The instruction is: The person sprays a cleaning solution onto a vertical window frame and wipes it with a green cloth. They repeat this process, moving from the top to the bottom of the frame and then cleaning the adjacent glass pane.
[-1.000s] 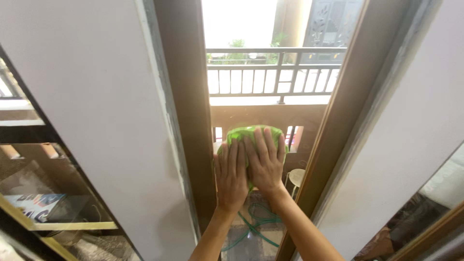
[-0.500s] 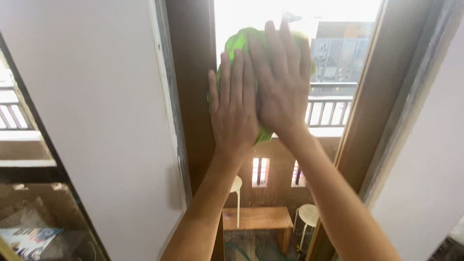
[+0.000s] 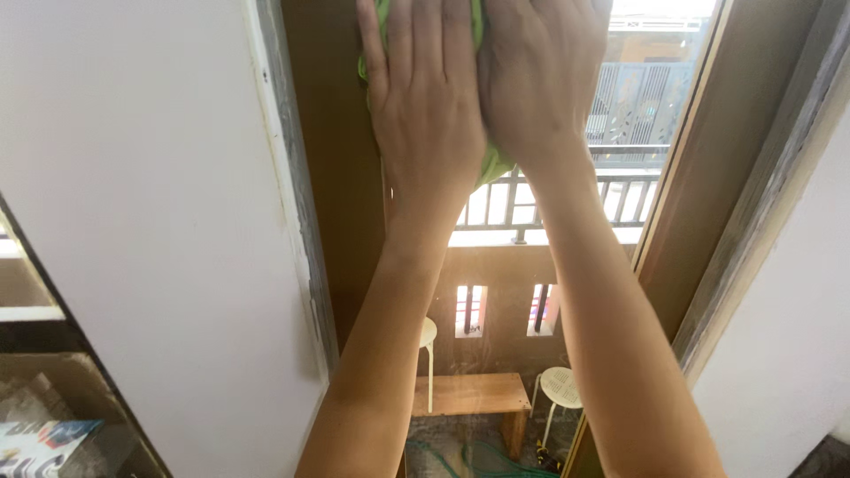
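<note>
White plaster wall (image 3: 150, 204) fills the left side of the room, with a dark-framed glass pane (image 3: 53, 389) low in the corner showing a printed paper (image 3: 35, 443) behind it. Next along stands the brown wooden window frame (image 3: 332, 195), and then the tall narrow glass window pane (image 3: 496, 292) itself.

Up at the top of that pane, the left hand (image 3: 425, 97) lies flat, fingers straight and close together, palm pressed onto a bright green cleaning cloth (image 3: 491, 164). Only slivers of the cloth show: a strip at the hand's outer edge near the frame, a bit between the fingers, and a fold hanging below where the two hands meet. Right beside it, touching, the right hand (image 3: 540, 75) is spread flat too, pressing the same cloth against the glass. Neither hand is curled around the cloth; both hold it by flat pressure, fingertips cut off by the top edge of the view.

Through the glass, below the forearms, I can see a pale metal balcony railing (image 3: 567, 195), a brown wooden bench (image 3: 469, 394), a round white stool (image 3: 558, 389) just right of it, and a green garden hose (image 3: 487, 460) coiled on the ground. Further right, the other brown frame post (image 3: 682, 204) slants up, followed by more white wall (image 3: 788, 354).
</note>
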